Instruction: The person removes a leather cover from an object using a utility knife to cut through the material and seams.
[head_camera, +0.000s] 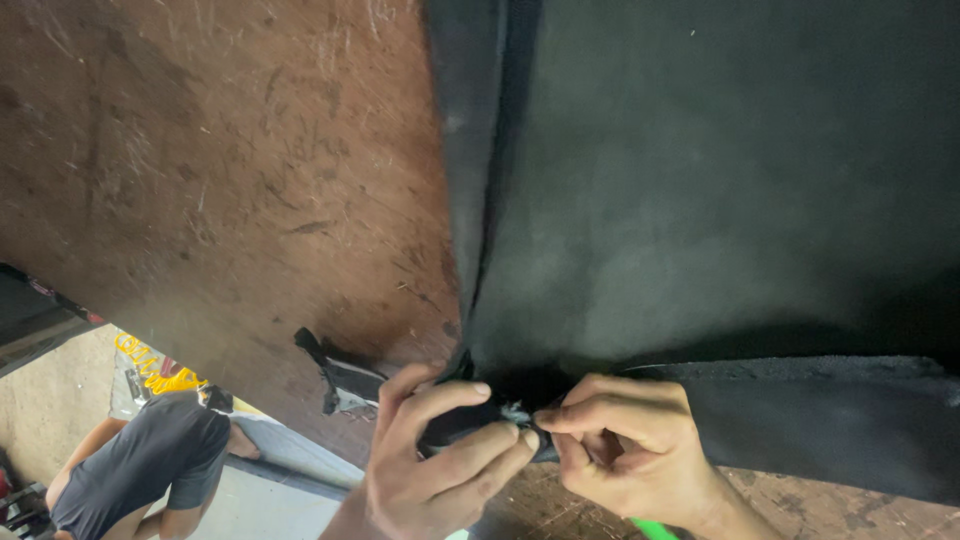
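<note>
Both hands pinch the dark fabric (700, 200) at its corner fold: left hand (435, 465) clenched on it, right hand (620, 440) gripping alongside, over the scratched table (220, 180).

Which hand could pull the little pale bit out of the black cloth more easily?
Probably the right hand. Its thumb and finger already pinch at the small pale bit in the black fabric, while the left hand grips the bunched fabric beside it, steadying it.
</note>
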